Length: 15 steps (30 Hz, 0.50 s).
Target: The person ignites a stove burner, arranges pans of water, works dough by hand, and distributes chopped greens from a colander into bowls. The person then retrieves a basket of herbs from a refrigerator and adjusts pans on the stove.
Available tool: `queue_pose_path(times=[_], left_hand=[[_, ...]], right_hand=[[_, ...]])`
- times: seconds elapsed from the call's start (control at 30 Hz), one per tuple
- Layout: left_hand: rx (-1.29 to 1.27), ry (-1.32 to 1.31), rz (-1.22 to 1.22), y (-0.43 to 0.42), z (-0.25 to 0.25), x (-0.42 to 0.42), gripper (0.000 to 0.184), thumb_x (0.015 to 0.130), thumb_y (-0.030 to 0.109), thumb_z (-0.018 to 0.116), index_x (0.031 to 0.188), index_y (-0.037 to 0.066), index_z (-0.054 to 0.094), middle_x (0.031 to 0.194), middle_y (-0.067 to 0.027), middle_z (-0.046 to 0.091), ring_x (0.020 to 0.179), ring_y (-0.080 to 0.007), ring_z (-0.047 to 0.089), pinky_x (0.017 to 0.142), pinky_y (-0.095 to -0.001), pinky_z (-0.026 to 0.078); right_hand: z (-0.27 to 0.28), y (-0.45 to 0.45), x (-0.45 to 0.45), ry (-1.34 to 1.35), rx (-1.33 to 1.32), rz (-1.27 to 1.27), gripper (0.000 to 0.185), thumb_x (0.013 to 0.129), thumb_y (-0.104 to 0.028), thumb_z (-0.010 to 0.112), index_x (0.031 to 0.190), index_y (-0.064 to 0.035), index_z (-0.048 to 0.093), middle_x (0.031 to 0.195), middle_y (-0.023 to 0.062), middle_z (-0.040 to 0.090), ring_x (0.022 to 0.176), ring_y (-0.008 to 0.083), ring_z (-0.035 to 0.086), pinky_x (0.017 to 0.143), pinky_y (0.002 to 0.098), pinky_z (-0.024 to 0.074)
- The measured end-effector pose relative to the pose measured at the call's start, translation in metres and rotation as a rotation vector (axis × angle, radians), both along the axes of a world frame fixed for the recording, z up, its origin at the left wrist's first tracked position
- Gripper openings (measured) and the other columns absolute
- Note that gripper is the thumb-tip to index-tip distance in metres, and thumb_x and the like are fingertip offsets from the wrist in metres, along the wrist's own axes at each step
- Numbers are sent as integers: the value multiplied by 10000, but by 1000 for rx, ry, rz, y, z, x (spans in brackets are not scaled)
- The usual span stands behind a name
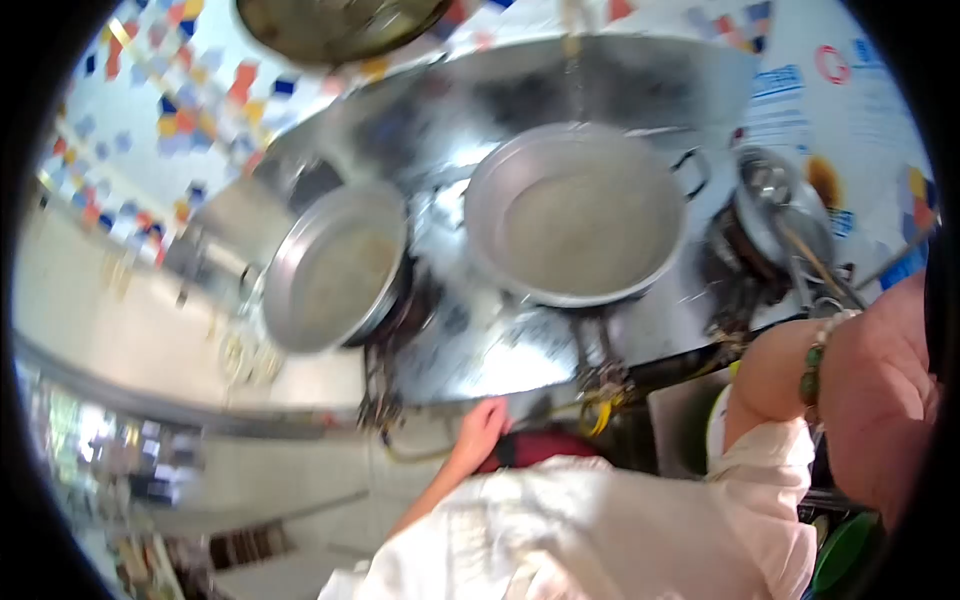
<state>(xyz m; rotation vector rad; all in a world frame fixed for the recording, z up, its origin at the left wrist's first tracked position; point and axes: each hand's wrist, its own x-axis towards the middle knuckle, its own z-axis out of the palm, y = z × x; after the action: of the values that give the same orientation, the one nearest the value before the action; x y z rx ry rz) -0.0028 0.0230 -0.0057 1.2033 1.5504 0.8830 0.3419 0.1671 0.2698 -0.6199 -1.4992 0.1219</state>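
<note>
two hands: the left hand (pixel 487 418), seemingly curled, is below the wide pan (pixel 590 225); the right hand (pixel 880 390) is to that pan's lower right, near the steel pot (pixel 757 212). i cannot tell either grip. a forearm (pixel 772 368) bumping the jutting utensil (pixel 810 258) could tip the pot.

A loose, creased, cream-white cloth shirt (pixel 610 525) with a short right sleeve (pixel 775 462). A bracelet of rounded green and pale beads (pixel 811 375) circles the right arm (pixel 770 378).
</note>
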Motion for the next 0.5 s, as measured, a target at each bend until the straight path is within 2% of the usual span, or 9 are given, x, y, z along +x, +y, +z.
queue_pose_path(times=[0.1, 0.2, 0.23, 0.27, 0.3, 0.4, 0.43, 0.47, 0.5], left_hand=[[-68, -131, 83, 2, -21, 10, 214, 895, 127, 483, 1018, -34, 551, 795, -66, 616, 699, -124, 576, 651, -263, 472], [50, 6, 118, -7, 17, 9, 202, 890, 136, 490, 1004, -17, 556, 765, -83, 633, 649, -123, 578, 628, -271, 490], [106, -53, 153, -10, 5, 7, 221, 897, 165, 484, 999, -17, 557, 773, -78, 631, 660, -118, 576, 631, -271, 487], [31, -131, 192, -14, 24, 0, 237, 903, 192, 480, 1003, -9, 557, 802, -69, 624, 700, -117, 578, 652, -268, 482], [231, -242, 221, -16, 12, -9, 242, 905, 203, 482, 1024, 4, 552, 833, -62, 616, 731, -118, 574, 675, -256, 473], [145, -565, 407, -27, 18, -29, 335, 919, 296, 435, 1094, 23, 519, 956, -61, 598, 812, -131, 567, 745, -267, 459], [143, -687, 477, -30, 24, -28, 368, 921, 330, 420, 1129, 40, 508, 997, -62, 592, 845, -139, 566, 764, -277, 457], [179, -967, 492, -35, 23, -34, 400, 918, 363, 410, 1191, 76, 465, 1068, -70, 566, 911, -158, 554, 791, -288, 452], [264, -1125, 438, -46, 24, -41, 470, 903, 427, 392, 1255, 115, 394, 1159, -75, 506, 1000, -182, 511, 829, -320, 431]], right_hand=[[-8, -2, -27, -20, 60, 168, 250, 820, -157, 516, 1041, -54, 570, 1055, 131, 544, 1032, 297, 490, 903, 463, 346], [-20, -3, -79, -78, 96, 467, 262, 820, -169, 516, 1051, -53, 564, 1032, 125, 558, 1022, 299, 493, 906, 475, 341], [-26, -4, -99, -102, 111, 578, 267, 820, -172, 516, 1054, -53, 562, 1024, 123, 562, 1019, 299, 494, 907, 479, 339], [-32, -8, -125, -132, 104, 699, 271, 820, -176, 516, 1057, -53, 560, 1016, 121, 566, 1015, 300, 495, 908, 483, 337], [-42, -13, -153, -167, 58, 810, 275, 820, -180, 516, 1060, -53, 558, 1009, 120, 571, 1012, 300, 496, 909, 487, 335], [-96, -44, -228, -382, -339, 955, 312, 831, -167, 500, 1111, -30, 524, 1093, 160, 553, 1082, 324, 471, 976, 486, 275], [-102, -67, -250, -490, -322, 971, 333, 822, -171, 514, 1125, -34, 512, 1150, 174, 513, 1129, 343, 429, 987, 478, 264], [-109, -90, -272, -597, -300, 987, 355, 814, -176, 528, 1140, -38, 500, 1208, 188, 473, 1177, 363, 387, 998, 470, 254], [-108, -116, -293, -708, -137, 1065, 391, 807, -189, 541, 1167, -46, 484, 1283, 201, 412, 1234, 383, 326, 1007, 469, 239]])
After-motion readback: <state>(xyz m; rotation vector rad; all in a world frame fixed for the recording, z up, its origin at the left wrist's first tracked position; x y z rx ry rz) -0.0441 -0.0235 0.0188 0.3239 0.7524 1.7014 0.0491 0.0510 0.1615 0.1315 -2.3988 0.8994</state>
